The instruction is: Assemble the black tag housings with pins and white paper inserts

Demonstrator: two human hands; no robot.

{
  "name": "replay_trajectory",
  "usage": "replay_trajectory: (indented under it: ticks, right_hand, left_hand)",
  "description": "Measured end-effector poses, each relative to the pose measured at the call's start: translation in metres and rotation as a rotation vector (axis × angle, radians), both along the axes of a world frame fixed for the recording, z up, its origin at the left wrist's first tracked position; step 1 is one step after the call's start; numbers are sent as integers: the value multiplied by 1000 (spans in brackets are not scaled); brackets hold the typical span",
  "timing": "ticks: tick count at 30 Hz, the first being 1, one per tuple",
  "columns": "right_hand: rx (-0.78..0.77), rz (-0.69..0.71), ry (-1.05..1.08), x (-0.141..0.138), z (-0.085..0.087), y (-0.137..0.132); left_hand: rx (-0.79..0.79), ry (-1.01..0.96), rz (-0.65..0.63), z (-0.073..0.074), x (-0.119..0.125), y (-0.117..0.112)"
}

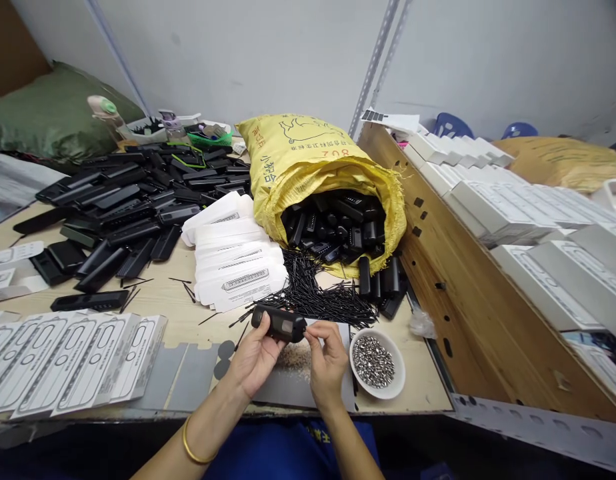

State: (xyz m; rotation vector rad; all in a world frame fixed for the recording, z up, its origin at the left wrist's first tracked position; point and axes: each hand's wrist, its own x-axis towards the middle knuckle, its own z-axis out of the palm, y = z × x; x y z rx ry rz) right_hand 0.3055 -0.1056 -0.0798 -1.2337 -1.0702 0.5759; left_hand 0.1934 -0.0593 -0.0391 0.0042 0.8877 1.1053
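My left hand (257, 360) is closed around a black oblong plastic casing (275, 324) with a small light window on its side. At the casing's right end, my right hand (328, 357) pinches with thumb and fingertips; whatever sits between them is too small to make out. Both hands are above a grey sheet (338, 387) with small brownish grains scattered on it. Just right of my right hand stands a white bowl (401, 373) full of small shiny metal pieces. Behind the hands lies a heap of thin black sticks (328, 293).
A yellow woven sack (308, 147) spills black casings. More black casings (133, 200) pile up at the left, near flat white cartons (238, 267). Printed white boxes (78, 360) line the front left. A wooden partition (488, 313) edges the right side, with stacked white boxes (543, 287) beyond.
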Motion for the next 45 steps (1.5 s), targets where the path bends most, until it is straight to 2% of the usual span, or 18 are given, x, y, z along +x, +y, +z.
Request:
replay_trajectory:
  ticks: [2,4,7,10,12,14,16,18,21,23,25,28,31,34,37,39,41,45]
  right_hand:
    - [20,3,28,-4,-5,-2]
    - [1,46,37,-1,-5,-7]
    - [-57,-6,54,21,2,-14]
    - [-95,-240,89,52,16,-13]
    - [-112,-277,35,66,28,-6]
    - [-130,-179,-122,69,40,8]
    - [-157,-31,-346,59,47,29]
    - [-225,123,-591,36,46,54]
    - [-407,275,-906,-8,32,92]
    - [-486,279,-1013,-34,19,114]
    - [-530,243,-1036,-50,7,132]
    - [-573,239,-1027,-50,-3,151]
    - [-536,322,-1019,-30,5,161]
    - [-412,380,-1020,-11,30,160]
    - [-165,442,-1008,0,61,153]
    - [-3,562,-948,6,76,147]
    - [35,732,-824,16,85,141]
    - [-127,1036,-308,36,78,127]
  left_hand:
    - [-10,13,13,4,-3,-3]
    - [126,74,27,9,-9,-9]
    - [636,335,-99,5,-14,-23]
    - [1067,711,-436,-17,4,-33]
    - [1060,945,-594,-30,25,-29]
    - [964,1109,-670,-34,42,-16]
    - [983,1184,-702,-31,41,5]
    - [1055,1298,-684,-28,17,28]
    - [986,1732,-540,-36,-47,58]
    - [882,1974,-495,-48,-85,71]
    - [823,2056,-491,-60,-107,78]
    - [806,1927,-391,-63,-114,85]
    - [789,1699,-346,-36,-114,92]
    - [793,1317,-557,9,-115,94]
    - [613,679,-869,39,-107,81]
    - [430,290,-911,39,-95,65]
    - [352,73,-833,27,-82,49]
    - [345,9,-741,2,-67,25]
